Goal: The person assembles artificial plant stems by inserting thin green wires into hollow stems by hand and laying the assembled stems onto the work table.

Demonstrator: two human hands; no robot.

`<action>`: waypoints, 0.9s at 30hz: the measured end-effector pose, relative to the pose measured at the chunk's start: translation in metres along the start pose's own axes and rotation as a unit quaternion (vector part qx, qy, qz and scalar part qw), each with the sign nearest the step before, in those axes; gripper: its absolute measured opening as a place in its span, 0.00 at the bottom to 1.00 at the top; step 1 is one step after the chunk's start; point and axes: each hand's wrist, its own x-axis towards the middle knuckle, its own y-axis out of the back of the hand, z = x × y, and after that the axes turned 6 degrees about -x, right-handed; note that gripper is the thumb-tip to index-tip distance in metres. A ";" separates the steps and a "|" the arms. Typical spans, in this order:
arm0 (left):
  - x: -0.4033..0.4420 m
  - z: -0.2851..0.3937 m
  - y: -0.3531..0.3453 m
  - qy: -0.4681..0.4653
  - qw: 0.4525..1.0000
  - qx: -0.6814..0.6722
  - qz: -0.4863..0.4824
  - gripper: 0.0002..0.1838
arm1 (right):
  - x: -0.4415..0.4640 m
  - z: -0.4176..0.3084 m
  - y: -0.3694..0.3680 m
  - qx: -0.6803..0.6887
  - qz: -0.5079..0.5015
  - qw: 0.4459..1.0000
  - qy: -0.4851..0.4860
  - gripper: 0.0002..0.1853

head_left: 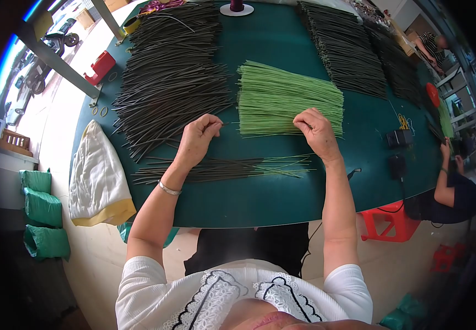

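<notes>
My left hand (198,140) is closed in a pinch between the dark pile and the green one. A very thin strand seems to stick out from its fingertips toward the right, too fine to name. My right hand (318,135) is pinched over the lower right part of the green thin sticks (282,99); what its fingers hold is hidden. Left of them lies a large pile of dark thin tubes (172,71). Closer to me, a row of dark tubes with green ends (210,170) lies below my hands.
More dark bundles (348,49) lie at the back right. A white cloth bag (99,176) lies at the left edge, near a red tape dispenser (101,67). A spool (237,6) stands at the back. A co-worker (455,192) sits at the right by a red stool (389,223).
</notes>
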 end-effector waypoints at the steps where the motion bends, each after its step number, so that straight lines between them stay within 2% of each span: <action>1: 0.000 0.000 0.000 -0.001 1.000 -0.008 -0.004 0.07 | 0.000 0.000 0.000 -0.002 -0.003 1.000 0.003 0.03; 9: -0.002 0.002 -0.002 -0.007 1.000 -0.014 -0.017 0.07 | -0.001 0.003 -0.004 -0.016 -0.012 1.000 0.019 0.04; 14: -0.004 0.007 -0.003 -0.026 0.999 0.041 -0.019 0.08 | -0.001 0.001 0.000 -0.016 -0.011 1.000 0.013 0.04; 17: -0.002 0.003 0.000 -0.014 1.000 0.027 -0.005 0.08 | -0.001 -0.002 0.003 0.012 -0.011 1.000 -0.015 0.03; 27: -0.002 0.003 0.000 -0.021 0.999 0.024 0.000 0.08 | -0.001 -0.003 0.002 0.011 -0.018 1.000 0.004 0.03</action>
